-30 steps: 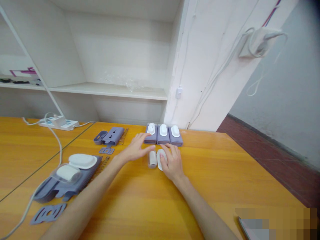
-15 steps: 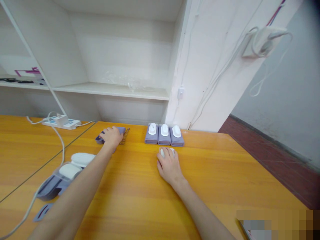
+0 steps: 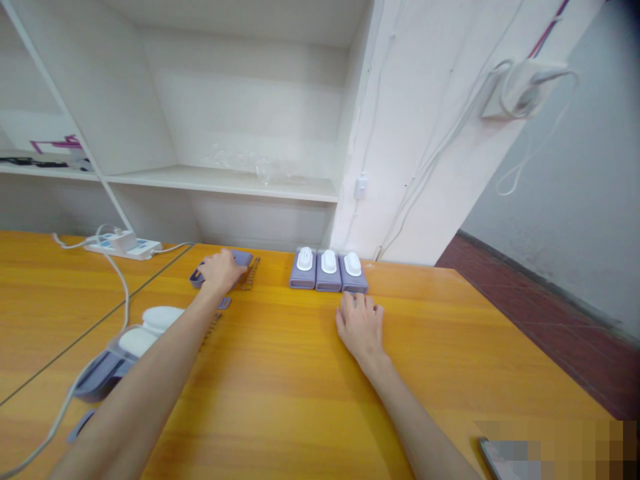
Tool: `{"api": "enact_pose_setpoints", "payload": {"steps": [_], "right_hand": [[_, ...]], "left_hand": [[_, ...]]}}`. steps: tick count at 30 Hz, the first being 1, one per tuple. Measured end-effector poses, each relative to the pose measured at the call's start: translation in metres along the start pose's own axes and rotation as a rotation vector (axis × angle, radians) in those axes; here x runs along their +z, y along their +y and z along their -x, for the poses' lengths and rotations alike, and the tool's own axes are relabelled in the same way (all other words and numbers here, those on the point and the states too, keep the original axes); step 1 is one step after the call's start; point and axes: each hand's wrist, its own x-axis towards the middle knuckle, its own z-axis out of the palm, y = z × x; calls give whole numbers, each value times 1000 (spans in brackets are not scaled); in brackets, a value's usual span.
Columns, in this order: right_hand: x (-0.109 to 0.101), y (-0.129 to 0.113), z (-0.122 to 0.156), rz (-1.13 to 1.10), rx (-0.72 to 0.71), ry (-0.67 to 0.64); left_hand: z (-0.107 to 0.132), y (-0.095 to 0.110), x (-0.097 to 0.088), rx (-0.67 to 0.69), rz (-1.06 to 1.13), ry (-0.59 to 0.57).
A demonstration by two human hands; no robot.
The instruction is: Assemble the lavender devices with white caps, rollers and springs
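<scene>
At the back of the table, my left hand [image 3: 220, 271] is closed over a purple plastic casing [image 3: 242, 258] whose hollow end shows on the left. A coil spring [image 3: 251, 273] lies just right of it, and a small purple piece [image 3: 225, 303] and another spring [image 3: 212, 329] sit by my forearm. My right hand [image 3: 361, 323] rests palm down with curled fingers, its tips by the front of the rightmost purple box [image 3: 355, 283]. What lies under those fingers is hidden. Three such boxes stand in a row, each topped with a white oval part [image 3: 329, 261].
Left of my forearm lie a purple casing [image 3: 97, 380] and white oval parts [image 3: 137, 341]. A white cable [image 3: 125, 293] runs from a power strip [image 3: 125, 245]. A phone-like device [image 3: 490, 457] is at the lower right. Shelves [image 3: 225, 187] and a wall stand behind.
My right hand has moved right, from below the middle box to below the rightmost one. The white part seen under its fingers is out of sight. My left hand has barely shifted.
</scene>
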Motion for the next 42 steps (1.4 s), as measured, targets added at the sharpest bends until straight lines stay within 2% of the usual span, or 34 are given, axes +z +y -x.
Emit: {"api": "enact_pose_setpoints", "payload": {"steps": [3,5,9,12,16,21,26,29,31,33,35,37,39,40,42], "right_hand": [[1,4,-2,91,19,-15],[3,9,-3,137,56,-28],[5,19,-7,129,89,-48],[7,20,-7,78,58,-48],[10,18,-5,97,118,1],[13,21,-3,159,194,22],[11,17,0,44,162,34],[10,11,-3,-213,189,89],[10,10,-9,-543,310,134],[10,14,-18,-1036,519,112],[8,20,-26,-1612,735,-6],[4,26,-30,-2047,846,-138],[1,29,-32,-2232,872,-200],[0,31,-31,-2228,872,-209],[-1,32,-30,-2041,842,-191]], "left_hand": [[10,6,-21,87,12,99],[19,13,-32,218,44,124],[47,35,-42,576,194,8],[74,54,-37,838,289,-83],[102,73,-22,994,367,-138],[112,78,-2,1061,405,-181],[112,76,14,1079,458,-232],[114,75,21,1086,487,-222],[116,75,25,1094,484,-198],[119,75,28,1093,473,-177],[122,74,31,1086,461,-156],[124,74,32,1080,449,-135],[125,74,33,1080,441,-123],[125,75,33,1079,439,-120],[126,75,33,1077,435,-115]]}}
